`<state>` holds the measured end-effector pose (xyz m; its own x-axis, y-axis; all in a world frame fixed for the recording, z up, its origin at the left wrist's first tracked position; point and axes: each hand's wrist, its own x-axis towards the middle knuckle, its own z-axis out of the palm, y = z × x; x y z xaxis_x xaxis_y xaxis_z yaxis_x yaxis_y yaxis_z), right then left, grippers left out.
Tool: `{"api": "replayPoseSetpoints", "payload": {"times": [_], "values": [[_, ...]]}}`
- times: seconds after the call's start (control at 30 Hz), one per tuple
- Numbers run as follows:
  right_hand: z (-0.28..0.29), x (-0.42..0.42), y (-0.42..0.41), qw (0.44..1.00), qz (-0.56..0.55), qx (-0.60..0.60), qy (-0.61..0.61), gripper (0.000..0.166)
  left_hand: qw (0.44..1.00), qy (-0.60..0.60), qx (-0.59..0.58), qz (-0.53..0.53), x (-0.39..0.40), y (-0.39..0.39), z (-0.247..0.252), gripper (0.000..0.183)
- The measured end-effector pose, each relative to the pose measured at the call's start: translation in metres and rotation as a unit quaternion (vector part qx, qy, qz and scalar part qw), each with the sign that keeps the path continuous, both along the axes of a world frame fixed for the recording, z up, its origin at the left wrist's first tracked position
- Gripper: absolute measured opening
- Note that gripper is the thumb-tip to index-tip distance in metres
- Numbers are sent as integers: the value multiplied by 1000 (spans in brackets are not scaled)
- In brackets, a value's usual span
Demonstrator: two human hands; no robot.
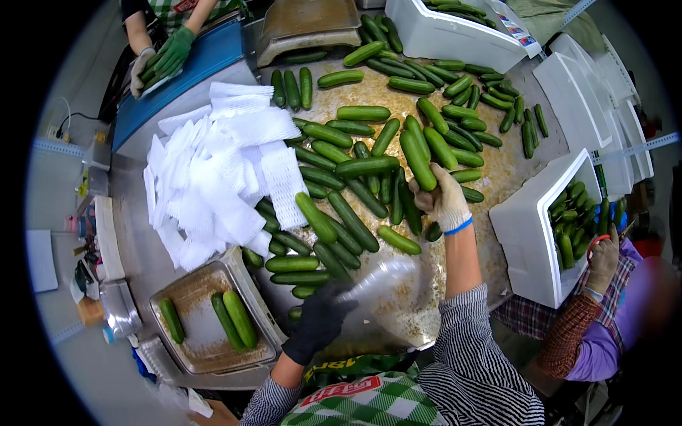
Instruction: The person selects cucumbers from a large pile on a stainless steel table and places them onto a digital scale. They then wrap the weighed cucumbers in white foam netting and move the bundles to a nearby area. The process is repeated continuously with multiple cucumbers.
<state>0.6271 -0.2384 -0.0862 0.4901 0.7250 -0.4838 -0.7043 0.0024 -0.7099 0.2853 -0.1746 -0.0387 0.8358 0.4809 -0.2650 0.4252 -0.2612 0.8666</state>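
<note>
My right hand, in a cream knit glove with a blue cuff, holds the lower end of a cucumber over the loose cucumbers on the metal table. My left hand, in a black glove, is blurred near the table's front edge, with a blurred whitish, see-through thing at its fingers, which looks like a foam net sleeve. A heap of white foam net sleeves lies left of the cucumbers. At lower left, several cucumbers rest in the metal tray of what appears to be a scale.
A co-worker's gloved hands hold cucumbers beyond a blue-topped box. At right, another person's gloved hand holds red-handled scissors beside a white foam box of cucumbers. Another foam box and a second scale stand at the back.
</note>
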Motion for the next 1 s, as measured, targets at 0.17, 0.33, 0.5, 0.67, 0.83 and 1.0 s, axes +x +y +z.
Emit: {"api": "replayPoseSetpoints", "payload": {"times": [0.17, 0.33, 0.5, 0.67, 0.83, 1.0], "values": [[17, -74, 11, 969, 88, 135, 188, 42, 991, -31, -119, -51, -37, -40, 19, 37], [37, -180, 42, 948, 226, 131, 181, 42, 991, -33, -114, -59, -96, -62, 34, 36], [64, -283, 57, 954, 282, -17, -100, 55, 995, -23, -94, 7, -176, -78, 36, 35], [65, -370, 62, 604, 266, -143, -737, 73, 998, -4, -32, 57, -241, -98, 31, 30], [75, -404, 76, 548, 282, -122, -778, 70, 993, -31, -39, 106, -292, -108, 32, 29], [92, -442, 97, 591, 330, -193, -710, 61, 991, -84, 8, 99, -324, -112, 36, 26]]}}
